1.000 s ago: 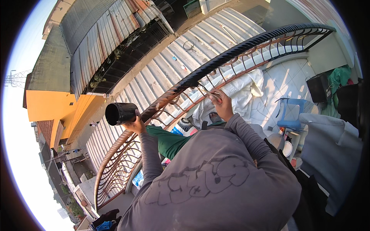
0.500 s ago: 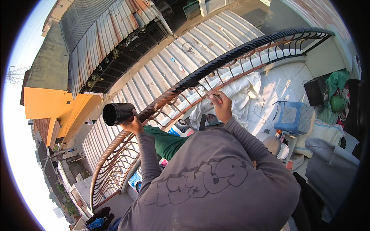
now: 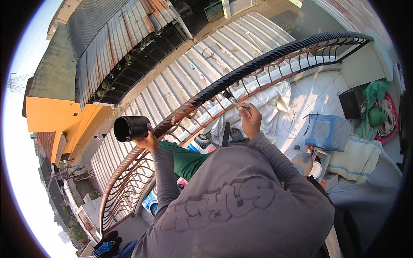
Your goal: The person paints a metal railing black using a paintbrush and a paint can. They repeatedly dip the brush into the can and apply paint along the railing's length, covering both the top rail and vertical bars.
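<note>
Painting the railing (image 3: 266,60) is the step in hand. The right hand (image 3: 251,121) is closed on a brush (image 3: 234,101), its tip seemingly touching a baluster below the top rail. The left hand (image 3: 148,139) grips 1 black can (image 3: 130,128) outside the railing. Next stroke needs a steady wrist.

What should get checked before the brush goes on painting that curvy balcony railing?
1. Left hand has a firm hold on the black paint can: ok, fingers wrap its side.
2. Can kept level: not ok, it is tipped with its mouth facing sideways, out past the railing.
3. Right hand grips the paintbrush: ok.
4. Brush tip at the railing: ok, it sits just under the dark top rail.
5. White sheet covers the tiled floor below the work: ok.
6. Paint left in the can: cannot tell, the inside is dark.
</note>
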A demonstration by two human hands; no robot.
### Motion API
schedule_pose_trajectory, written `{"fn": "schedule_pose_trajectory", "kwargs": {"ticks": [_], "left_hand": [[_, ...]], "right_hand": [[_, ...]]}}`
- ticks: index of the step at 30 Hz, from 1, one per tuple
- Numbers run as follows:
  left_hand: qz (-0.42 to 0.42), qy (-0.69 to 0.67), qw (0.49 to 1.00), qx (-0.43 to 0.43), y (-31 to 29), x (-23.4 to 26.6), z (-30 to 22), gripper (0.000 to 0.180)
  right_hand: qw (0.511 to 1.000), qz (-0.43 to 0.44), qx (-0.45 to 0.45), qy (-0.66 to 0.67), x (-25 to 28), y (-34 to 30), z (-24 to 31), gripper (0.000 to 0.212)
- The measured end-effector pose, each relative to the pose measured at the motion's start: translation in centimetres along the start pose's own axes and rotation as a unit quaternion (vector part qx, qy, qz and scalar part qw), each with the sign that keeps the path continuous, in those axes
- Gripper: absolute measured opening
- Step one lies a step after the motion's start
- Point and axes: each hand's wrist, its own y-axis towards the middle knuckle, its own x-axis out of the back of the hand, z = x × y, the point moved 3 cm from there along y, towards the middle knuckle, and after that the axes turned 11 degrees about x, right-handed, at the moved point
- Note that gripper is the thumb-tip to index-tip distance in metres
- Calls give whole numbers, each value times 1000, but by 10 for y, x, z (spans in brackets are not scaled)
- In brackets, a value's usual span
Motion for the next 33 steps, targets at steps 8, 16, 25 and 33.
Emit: {"fn": "schedule_pose_trajectory", "kwargs": {"ticks": [8, 16, 25, 33], "left_hand": [[-6, -15, 999, 43, -4, 3, 2, 82], [11, -65, 998, 20, -5, 0, -5, 80], [4, -45, 998, 43, -6, -1, -7, 77], [12, -56, 998, 39, -9, -2, -9, 80]], "right_hand": [[985, 87, 129, 74, -6, -6, 27, 21], [996, -8, 86, 15, 8, -7, 16, 21], [982, 148, 120, -6, -23, -11, 47, 21], [895, 168, 397, -116, -14, -12, 72, 20]]}}
